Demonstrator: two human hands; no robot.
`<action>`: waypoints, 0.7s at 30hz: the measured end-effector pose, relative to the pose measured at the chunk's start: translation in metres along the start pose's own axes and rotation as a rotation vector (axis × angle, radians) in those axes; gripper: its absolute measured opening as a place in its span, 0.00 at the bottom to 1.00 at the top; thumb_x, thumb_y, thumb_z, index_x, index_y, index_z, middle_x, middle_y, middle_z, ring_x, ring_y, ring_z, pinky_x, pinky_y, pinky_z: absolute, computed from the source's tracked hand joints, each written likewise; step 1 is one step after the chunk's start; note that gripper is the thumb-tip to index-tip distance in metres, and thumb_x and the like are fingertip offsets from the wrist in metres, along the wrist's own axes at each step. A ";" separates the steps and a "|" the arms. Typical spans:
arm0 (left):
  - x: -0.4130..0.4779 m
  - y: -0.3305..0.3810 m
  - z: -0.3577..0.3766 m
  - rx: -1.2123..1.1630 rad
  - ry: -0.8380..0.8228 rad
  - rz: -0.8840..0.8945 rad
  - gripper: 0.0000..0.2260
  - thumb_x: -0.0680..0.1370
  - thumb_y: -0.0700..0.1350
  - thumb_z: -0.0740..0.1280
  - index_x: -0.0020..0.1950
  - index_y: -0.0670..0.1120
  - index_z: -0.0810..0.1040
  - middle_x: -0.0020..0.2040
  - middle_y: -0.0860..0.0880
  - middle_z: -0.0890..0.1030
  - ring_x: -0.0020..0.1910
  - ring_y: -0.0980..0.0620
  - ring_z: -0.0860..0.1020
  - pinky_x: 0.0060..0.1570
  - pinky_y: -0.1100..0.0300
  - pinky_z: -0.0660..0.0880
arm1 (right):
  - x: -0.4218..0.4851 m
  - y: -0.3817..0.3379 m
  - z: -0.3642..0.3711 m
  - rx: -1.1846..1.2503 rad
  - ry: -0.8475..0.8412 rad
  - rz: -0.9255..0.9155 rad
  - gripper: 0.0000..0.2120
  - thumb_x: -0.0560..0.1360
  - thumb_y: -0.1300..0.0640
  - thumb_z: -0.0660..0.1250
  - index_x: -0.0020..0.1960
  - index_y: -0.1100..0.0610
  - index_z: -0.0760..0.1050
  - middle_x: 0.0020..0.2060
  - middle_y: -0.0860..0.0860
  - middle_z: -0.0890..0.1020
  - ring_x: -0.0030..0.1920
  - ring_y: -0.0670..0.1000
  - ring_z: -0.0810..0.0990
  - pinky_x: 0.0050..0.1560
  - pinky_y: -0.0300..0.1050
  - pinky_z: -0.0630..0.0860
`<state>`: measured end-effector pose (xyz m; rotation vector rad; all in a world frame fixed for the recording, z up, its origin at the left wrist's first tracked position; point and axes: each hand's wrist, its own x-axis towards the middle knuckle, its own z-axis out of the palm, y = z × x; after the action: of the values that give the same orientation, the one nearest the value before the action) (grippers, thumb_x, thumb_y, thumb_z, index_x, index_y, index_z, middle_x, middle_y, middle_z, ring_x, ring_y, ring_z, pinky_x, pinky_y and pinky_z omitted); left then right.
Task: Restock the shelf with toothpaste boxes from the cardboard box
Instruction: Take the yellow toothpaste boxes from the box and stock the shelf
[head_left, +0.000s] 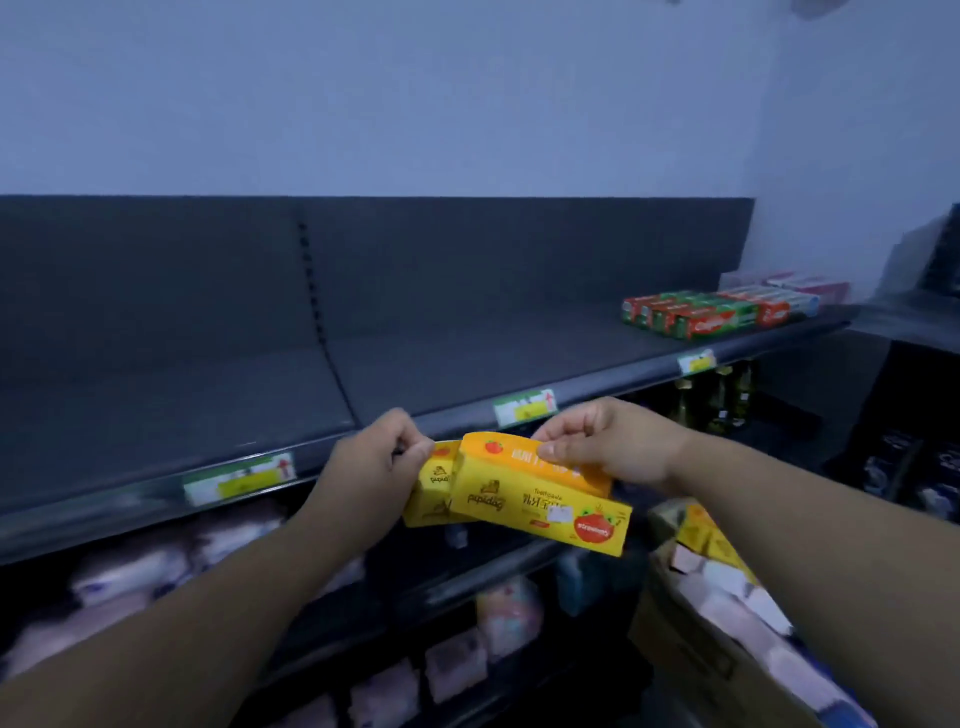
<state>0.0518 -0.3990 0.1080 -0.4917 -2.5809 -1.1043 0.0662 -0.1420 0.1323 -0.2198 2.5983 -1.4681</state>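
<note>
**Two yellow boxes held at the shelf edge**

We see both hands raised in front of the dark top shelf (415, 374), just below its front rail. The right hand (608, 441) has its grip closed on the front yellow toothpaste box (540, 506), thumb and fingers pinching its orange top face; the box tilts down to the right, strawberry end lowest. The left hand (384, 457) curls its fingers round the upper left end of the second yellow box (434, 486), which sits just behind the first and touches it. Neither box is on the shelf.

At lower right stands the open cardboard box (691, 639), more yellow packs showing inside. Far right on the shelf lie red-and-green toothpaste boxes (717, 312) in a row. Price labels (524, 408) hang on the rail. The lower shelves hold pale packets, too blurred for us to tell.
</note>
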 end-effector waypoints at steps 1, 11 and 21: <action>-0.009 -0.015 -0.025 -0.003 0.027 -0.021 0.08 0.79 0.47 0.64 0.40 0.49 0.72 0.36 0.52 0.77 0.37 0.54 0.74 0.33 0.60 0.66 | 0.009 -0.020 0.020 0.001 -0.049 -0.004 0.04 0.77 0.59 0.69 0.49 0.53 0.82 0.41 0.51 0.85 0.39 0.48 0.81 0.39 0.39 0.76; -0.113 -0.141 -0.260 0.013 0.292 -0.161 0.08 0.79 0.48 0.65 0.40 0.50 0.72 0.37 0.50 0.81 0.37 0.50 0.78 0.40 0.53 0.75 | 0.076 -0.218 0.224 -0.225 -0.268 -0.310 0.04 0.77 0.56 0.70 0.47 0.51 0.83 0.39 0.49 0.84 0.39 0.45 0.79 0.44 0.40 0.75; -0.174 -0.219 -0.386 0.115 0.541 -0.307 0.07 0.79 0.48 0.64 0.41 0.50 0.73 0.39 0.46 0.81 0.33 0.52 0.76 0.35 0.58 0.73 | 0.138 -0.325 0.348 -0.307 -0.404 -0.484 0.04 0.77 0.54 0.69 0.48 0.49 0.82 0.35 0.44 0.83 0.35 0.42 0.77 0.41 0.40 0.73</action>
<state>0.1671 -0.8591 0.1571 0.2175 -2.2524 -0.9973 0.0184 -0.6260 0.2257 -1.1203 2.5057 -0.9739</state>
